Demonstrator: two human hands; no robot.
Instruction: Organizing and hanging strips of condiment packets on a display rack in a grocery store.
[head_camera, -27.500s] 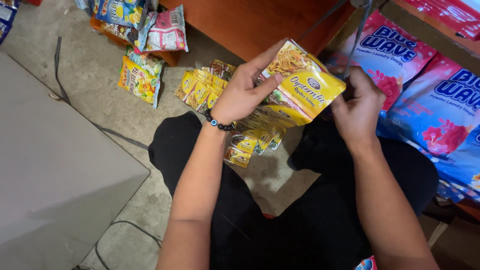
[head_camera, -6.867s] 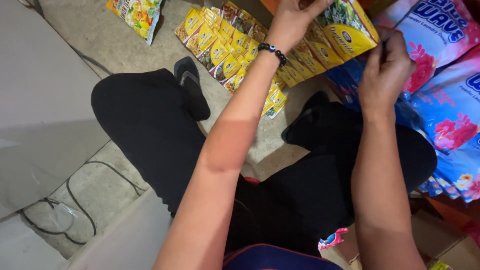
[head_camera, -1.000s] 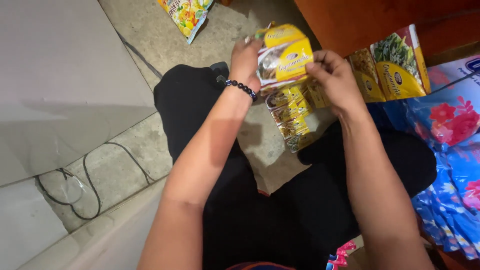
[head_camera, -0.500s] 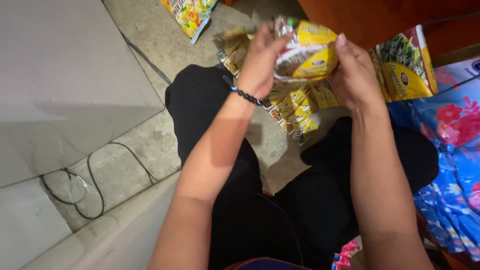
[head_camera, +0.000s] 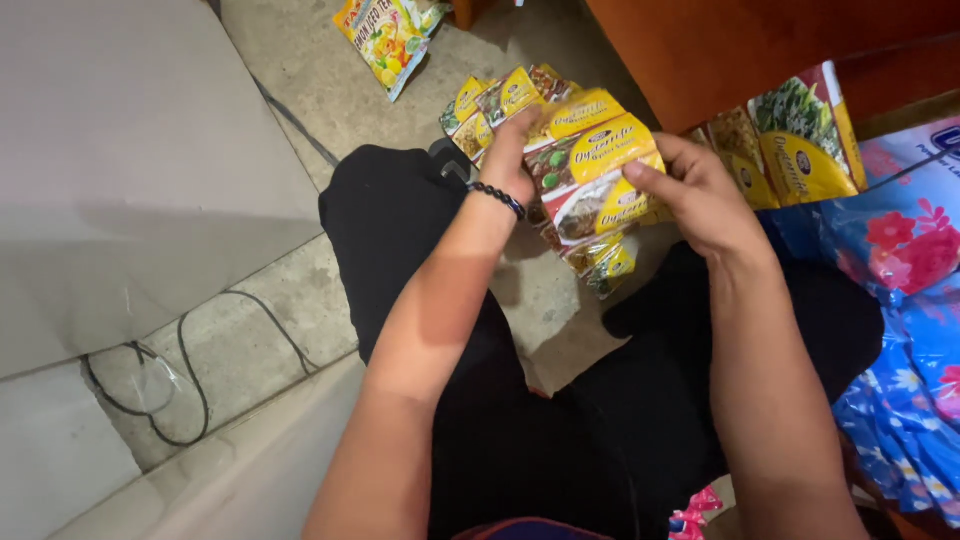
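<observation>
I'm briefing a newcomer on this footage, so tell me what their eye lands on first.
First, the fanned strip of yellow sachets at top centre, pinched between the left hand and right hand above the person's black-clad knees. Next, the blue flowered bags piled along the right edge, with a yellow and green packet standing above them against the orange-brown furniture. A black cable loops over the concrete floor at lower left.

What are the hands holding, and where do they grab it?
Both hands hold a strip of yellow packets: left hand at its left edge, right hand at its right edge.
</observation>
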